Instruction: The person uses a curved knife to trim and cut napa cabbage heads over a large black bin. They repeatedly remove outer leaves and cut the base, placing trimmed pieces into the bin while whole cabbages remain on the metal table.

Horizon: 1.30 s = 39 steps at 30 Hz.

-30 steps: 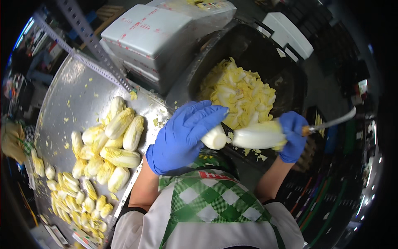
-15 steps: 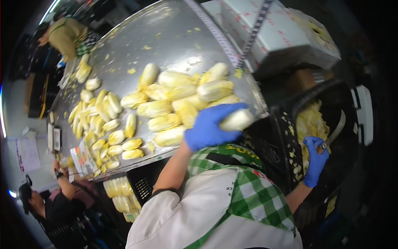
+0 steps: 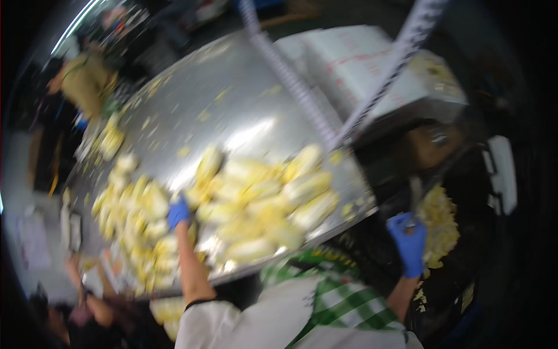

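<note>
My left hand in a blue glove is stretched over the metal table, between two heaps of peeled napa cabbages. A pale cabbage lies right beside its fingers. Motion blurs this hand, so whether it grips anything is unclear. On the right, my right hand, also gloved in blue, is closed around the handle of a curved knife, whose blurred blade points away from me. Beside that hand lies a mass of yellow cabbage leaves in a black bin.
The metal table carries scattered leaf scraps. White boxes stand beyond its right corner, where a pale strap hangs across. One person is at the far left, another at the near left. Packed cabbages are below the table edge.
My left hand has moved left and away from my body, from near my chest with a cabbage to the left-hand heap. My right hand has shifted left with the knife, its blade now more upright.
</note>
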### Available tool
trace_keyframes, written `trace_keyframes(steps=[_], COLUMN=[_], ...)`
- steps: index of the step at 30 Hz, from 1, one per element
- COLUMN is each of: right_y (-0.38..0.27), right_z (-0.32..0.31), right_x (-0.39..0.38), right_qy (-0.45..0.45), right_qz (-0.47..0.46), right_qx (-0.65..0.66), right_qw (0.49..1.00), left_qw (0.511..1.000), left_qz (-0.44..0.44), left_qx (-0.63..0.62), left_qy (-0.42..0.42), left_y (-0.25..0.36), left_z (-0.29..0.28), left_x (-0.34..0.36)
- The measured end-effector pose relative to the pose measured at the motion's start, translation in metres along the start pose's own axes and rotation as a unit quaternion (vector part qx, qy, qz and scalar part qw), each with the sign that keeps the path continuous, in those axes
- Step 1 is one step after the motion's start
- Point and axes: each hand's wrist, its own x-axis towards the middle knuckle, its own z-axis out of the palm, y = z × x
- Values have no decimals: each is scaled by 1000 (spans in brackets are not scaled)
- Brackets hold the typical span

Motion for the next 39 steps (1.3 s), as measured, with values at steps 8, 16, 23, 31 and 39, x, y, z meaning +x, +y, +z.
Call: trace_keyframes(steps=[8,16,23,31,39], right_y=[11,42,25,-1,19], right_z=[-8,-43,-67,-120,-142], right_x=[-25,-54,-78,-120,-145], right_qy=[57,162,219,304,334], right_qz=[31,138,-45,-157,-119], right_qx=[-34,87,-84,-426,-457], right_qw=[997,973,971,838,816], left_qw=[779,467,117,503,514], left_qz=[-117,91,339,638,807], left_qx=[-614,-859,-767,-418,-198], left_qy=[55,-190,-533,-407,-213], left_y=[13,91,300,368,382], left_z=[55,-129,-101,-81,-88], left_x=[108,-45,-251,-489,-522])
